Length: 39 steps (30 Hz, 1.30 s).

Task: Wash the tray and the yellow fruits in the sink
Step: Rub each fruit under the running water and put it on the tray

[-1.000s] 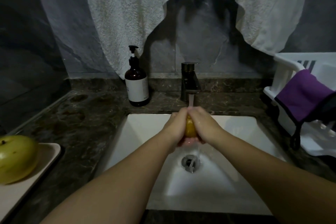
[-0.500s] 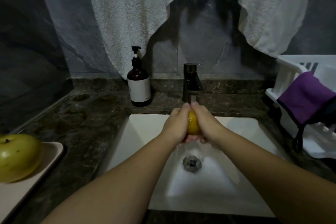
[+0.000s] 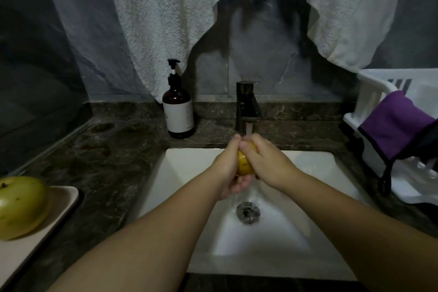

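No text can be read. The brown pump bottle (image 3: 178,111) on the counter (image 3: 113,149) carries a white label (image 3: 179,116), but its faint print is too small and blurred to make out.

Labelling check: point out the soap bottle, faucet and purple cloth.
soap bottle (image 3: 178,116), head view, on its white label.
faucet (image 3: 245,102), head view, on its dark upright body.
purple cloth (image 3: 393,123), head view, on the draped front face.

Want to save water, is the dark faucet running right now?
On. A stream falls from the dark metal faucet onto the small yellow fruit, and water runs below toward the drain.
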{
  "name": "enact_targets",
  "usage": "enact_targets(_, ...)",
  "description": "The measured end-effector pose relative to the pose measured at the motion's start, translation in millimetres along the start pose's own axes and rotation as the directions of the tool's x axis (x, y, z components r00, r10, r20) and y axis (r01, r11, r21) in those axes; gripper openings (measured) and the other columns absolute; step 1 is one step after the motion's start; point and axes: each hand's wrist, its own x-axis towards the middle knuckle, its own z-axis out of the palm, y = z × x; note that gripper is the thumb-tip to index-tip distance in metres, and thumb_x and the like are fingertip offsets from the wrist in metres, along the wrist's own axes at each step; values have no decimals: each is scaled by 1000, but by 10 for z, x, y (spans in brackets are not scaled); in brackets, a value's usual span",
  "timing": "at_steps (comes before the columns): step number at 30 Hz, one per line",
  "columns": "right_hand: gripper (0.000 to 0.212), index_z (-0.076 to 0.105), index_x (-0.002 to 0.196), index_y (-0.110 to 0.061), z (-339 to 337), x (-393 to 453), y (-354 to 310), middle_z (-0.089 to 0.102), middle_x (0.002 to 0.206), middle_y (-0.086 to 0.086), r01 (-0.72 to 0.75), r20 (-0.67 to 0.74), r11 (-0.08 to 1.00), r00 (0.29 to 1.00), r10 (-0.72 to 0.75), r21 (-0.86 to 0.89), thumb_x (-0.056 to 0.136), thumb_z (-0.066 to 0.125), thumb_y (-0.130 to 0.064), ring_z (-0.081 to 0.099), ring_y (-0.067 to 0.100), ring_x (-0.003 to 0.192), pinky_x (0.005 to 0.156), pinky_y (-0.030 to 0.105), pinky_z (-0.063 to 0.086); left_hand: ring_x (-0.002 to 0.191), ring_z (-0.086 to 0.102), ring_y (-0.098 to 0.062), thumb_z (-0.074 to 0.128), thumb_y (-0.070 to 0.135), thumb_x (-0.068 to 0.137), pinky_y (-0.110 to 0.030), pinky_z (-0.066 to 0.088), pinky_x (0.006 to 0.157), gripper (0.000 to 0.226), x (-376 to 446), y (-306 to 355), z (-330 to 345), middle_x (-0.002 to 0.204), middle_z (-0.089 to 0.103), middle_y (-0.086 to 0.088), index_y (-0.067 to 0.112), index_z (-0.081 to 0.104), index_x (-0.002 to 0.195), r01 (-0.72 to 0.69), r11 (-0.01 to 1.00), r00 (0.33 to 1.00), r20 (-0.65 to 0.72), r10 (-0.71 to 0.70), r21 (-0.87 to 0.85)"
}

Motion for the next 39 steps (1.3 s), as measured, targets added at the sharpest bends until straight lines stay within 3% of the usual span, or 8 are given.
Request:
enact_targets(2,38,57,119,-36,4,19,-23,62,108,-1,-58,18,993,998,57,98,101,38,-64,65,14,89,78,40,57,50,61,-14,40,86,89,-22,47,47,78,24,-6,2,65,67,-6,20,67,120,-40,999,998,-39,40,-2)
enact_targets(6,42,50,130,-36,66,16,-123,65,104,4,-220,104,927,975,197,305,102,36,-64,69,16,72,45,23,45,68,72,-23,40,79,94,-31,54,61,70,66,-19,34,89,76,-14,21,63,124,-214,974,970,-107,220,68)
enact_targets(9,37,50,133,-41,-1,11,-35,58,124,2,-85,88,978,994,69,190,100,49,-58,63,19,101,69,31,57,67,76,-23,43,81,93,-29,55,55,64,13,10,-12,88,77,-12,28,66,120,-108,994,991,-75,107,-13)
enact_targets(12,63,39,140,-47,-107,-18,54,53,126,-5,26,143,989,990,-5,-144,85,67,-60,58,17,107,88,42,57,86,74,-23,51,83,87,-29,57,61,64,-21,8,-51,103,74,-11,29,68,116,-14,996,1000,-17,16,93)
enact_targets(17,78,43,135,-42,-177,-21,19,51,119,-11,78,116,966,992,-50,-247,67,74,-64,56,10,100,81,34,55,94,70,-28,66,53,95,-28,59,52,50,-62,30,-7,108,70,-14,16,66,129,29,999,998,54,-27,-39)
enact_targets(22,69,45,138,-48,-269,-26,33,40,126,-14,154,118,948,985,-126,-279,78,74,-63,50,9,105,76,24,46,90,76,-29,60,48,101,-42,63,85,43,-39,48,-43,113,74,-17,15,64,128,16,981,996,91,1,-195)
enact_targets(28,57,56,132,-45,-371,-46,34,46,125,-14,185,144,932,979,-146,-312,80,76,-58,50,8,110,92,33,51,94,72,-29,58,48,102,-40,65,75,36,-20,48,-65,108,67,-17,16,66,118,13,982,998,68,0,-191)
enact_targets(39,48,47,119,-41,-291,-54,-11,40,119,-13,158,135,943,983,-123,-293,82,77,-50,50,6,100,73,24,42,95,69,-28,58,47,102,-39,66,69,40,-4,45,-40,113,65,-16,15,64,126,-1,980,998,58,13,-197)
